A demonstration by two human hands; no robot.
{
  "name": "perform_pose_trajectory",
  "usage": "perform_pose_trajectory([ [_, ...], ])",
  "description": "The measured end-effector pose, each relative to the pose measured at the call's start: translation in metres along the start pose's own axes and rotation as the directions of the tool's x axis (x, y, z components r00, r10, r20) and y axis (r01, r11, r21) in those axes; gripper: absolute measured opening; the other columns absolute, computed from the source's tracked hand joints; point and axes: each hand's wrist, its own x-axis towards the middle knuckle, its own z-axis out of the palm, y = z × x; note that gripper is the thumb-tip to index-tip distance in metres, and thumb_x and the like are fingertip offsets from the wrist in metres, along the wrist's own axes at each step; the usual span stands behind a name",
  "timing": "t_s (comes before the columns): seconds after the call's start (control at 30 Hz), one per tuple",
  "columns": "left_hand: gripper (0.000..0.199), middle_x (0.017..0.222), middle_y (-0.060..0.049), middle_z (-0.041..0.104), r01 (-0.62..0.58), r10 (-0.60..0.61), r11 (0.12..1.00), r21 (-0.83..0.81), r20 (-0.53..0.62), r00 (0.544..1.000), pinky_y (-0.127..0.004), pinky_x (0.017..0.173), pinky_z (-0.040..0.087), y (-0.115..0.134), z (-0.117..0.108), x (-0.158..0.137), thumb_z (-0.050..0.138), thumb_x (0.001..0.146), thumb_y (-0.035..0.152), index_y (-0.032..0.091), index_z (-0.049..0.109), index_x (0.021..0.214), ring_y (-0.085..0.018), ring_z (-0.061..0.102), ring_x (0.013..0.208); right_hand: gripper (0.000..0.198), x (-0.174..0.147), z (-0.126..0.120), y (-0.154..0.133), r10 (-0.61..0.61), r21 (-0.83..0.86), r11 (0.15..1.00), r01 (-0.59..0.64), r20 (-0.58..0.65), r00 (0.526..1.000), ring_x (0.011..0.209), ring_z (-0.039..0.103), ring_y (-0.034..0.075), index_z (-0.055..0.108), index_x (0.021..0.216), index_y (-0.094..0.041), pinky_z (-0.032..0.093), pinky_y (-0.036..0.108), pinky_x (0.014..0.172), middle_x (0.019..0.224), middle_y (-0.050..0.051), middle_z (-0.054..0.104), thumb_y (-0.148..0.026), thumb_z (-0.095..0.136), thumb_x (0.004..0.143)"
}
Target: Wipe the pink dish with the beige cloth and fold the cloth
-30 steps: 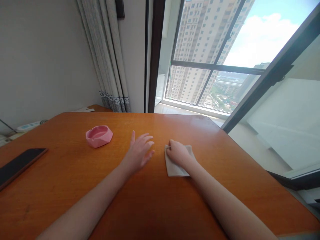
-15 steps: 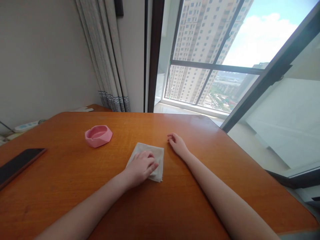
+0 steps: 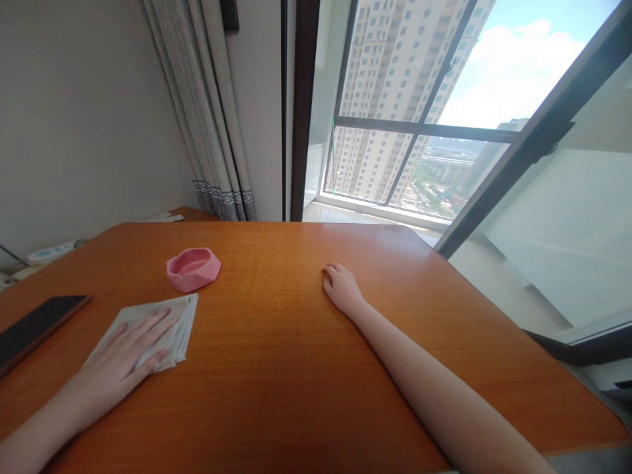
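Observation:
My left hand (image 3: 126, 349) lies flat with spread fingers on a folded pale grey cloth (image 3: 180, 329) at the left of the wooden table. The palm and fingers cover much of the cloth, whose layered right edge has fanned out a little. Just beyond the cloth stands a pink faceted ashtray (image 3: 193, 270), apart from my fingers. On the tabletop right of centre rests my right hand (image 3: 342, 288), its fingers loosely curled in and nothing visible in them.
A dark flat phone-like slab (image 3: 42, 326) lies at the table's left, close to the cloth. The glossy wooden table (image 3: 276, 395) has angled far corners. Behind it hang a grey curtain (image 3: 212, 131) and a large window (image 3: 419, 125). A white power strip (image 3: 52, 252) sits beyond the left edge.
My left hand has slid the cloth left across the table, from the centre to below the ashtray, and its fingers have flattened out. My right hand has shifted slightly left, fingers more curled.

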Motion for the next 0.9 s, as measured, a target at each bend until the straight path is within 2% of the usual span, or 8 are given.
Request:
perform_pose_trajectory([
  [0.2,0.029,0.119,0.008,0.063,0.031,-0.018,0.967,-0.254,0.054,0.998,-0.053,0.099,0.04,-0.019,-0.024,0.018,0.041,0.08,0.044,0.039,0.066,0.093,-0.028,0.056,0.112,0.028,0.0,0.0,-0.001,-0.006,-0.02,1.0,0.006,0.001,1.0,0.112,0.048,0.021,0.058,0.11,-0.018,0.033,0.033,0.097,0.119,0.009,0.056,-0.021,0.041,0.087],
  [0.27,0.031,0.109,0.008,0.066,0.051,-0.06,0.961,-0.272,-0.024,0.998,-0.053,0.097,0.042,-0.009,-0.023,0.024,0.036,0.082,0.044,0.034,0.065,0.08,-0.028,0.058,0.104,0.027,-0.001,0.001,-0.003,0.013,-0.052,0.999,-0.014,-0.019,1.0,0.112,0.047,0.022,0.057,0.109,-0.018,0.033,0.034,0.096,0.118,0.01,0.056,-0.023,0.041,0.087],
  [0.4,0.036,0.092,0.0,0.061,-0.031,-0.061,0.954,-0.299,-0.294,0.954,-0.045,0.092,0.044,0.055,-0.001,0.04,0.023,0.09,0.039,0.026,0.054,0.078,-0.023,0.055,0.095,0.026,0.005,0.006,-0.01,0.083,-0.119,0.989,-0.09,-0.062,0.995,0.113,0.045,0.025,0.056,0.108,-0.018,0.031,0.037,0.096,0.118,0.012,0.055,-0.025,0.04,0.088],
  [0.5,0.03,0.081,-0.004,0.058,-0.217,0.201,0.94,-0.262,-0.089,0.976,-0.034,0.076,0.046,0.125,0.027,0.064,0.027,0.09,0.035,0.021,0.051,0.078,-0.019,0.055,0.079,0.025,0.013,0.011,-0.016,0.107,-0.139,0.983,-0.119,-0.086,0.99,0.111,0.045,0.025,0.056,0.105,-0.018,0.031,0.037,0.095,0.114,0.013,0.056,-0.024,0.04,0.088],
  [0.57,0.027,0.076,-0.004,0.057,-0.376,0.387,0.913,-0.157,0.039,0.921,-0.032,0.071,0.043,0.167,0.046,0.087,0.034,0.089,0.034,0.02,0.05,0.072,-0.018,0.053,0.073,0.024,0.017,0.014,-0.02,0.094,-0.135,0.985,-0.105,-0.085,0.992,0.109,0.046,0.025,0.057,0.103,-0.017,0.032,0.037,0.094,0.112,0.013,0.056,-0.023,0.04,0.088],
  [0.63,0.026,0.075,-0.005,0.058,-0.452,0.458,0.886,-0.105,0.04,0.888,-0.032,0.071,0.041,0.199,0.064,0.112,0.035,0.089,0.029,0.019,0.05,0.07,-0.018,0.053,0.072,0.023,0.019,0.016,-0.021,0.081,-0.121,0.989,-0.089,-0.075,0.994,0.107,0.047,0.025,0.057,0.101,-0.018,0.033,0.037,0.093,0.111,0.013,0.057,-0.023,0.04,0.087],
  [0.77,0.02,0.075,-0.007,0.06,-0.391,0.395,0.911,-0.131,0.004,0.919,-0.032,0.068,0.04,0.231,0.09,0.154,0.04,0.086,0.025,0.019,0.051,0.07,-0.019,0.055,0.071,0.022,0.02,0.014,-0.019,0.087,-0.089,0.992,-0.093,-0.078,0.993,0.105,0.049,0.025,0.057,0.1,-0.017,0.036,0.037,0.091,0.111,0.013,0.057,-0.022,0.041,0.086],
  [0.9,0.015,0.073,-0.005,0.06,-0.382,0.394,0.896,-0.226,0.008,0.919,-0.03,0.063,0.04,0.226,0.099,0.168,0.042,0.084,0.024,0.019,0.052,0.074,-0.018,0.055,0.068,0.024,0.018,0.008,-0.021,-0.007,0.015,1.0,0.007,-0.05,0.999,0.103,0.051,0.022,0.059,0.102,-0.016,0.037,0.033,0.091,0.107,0.011,0.059,-0.016,0.041,0.085],
])
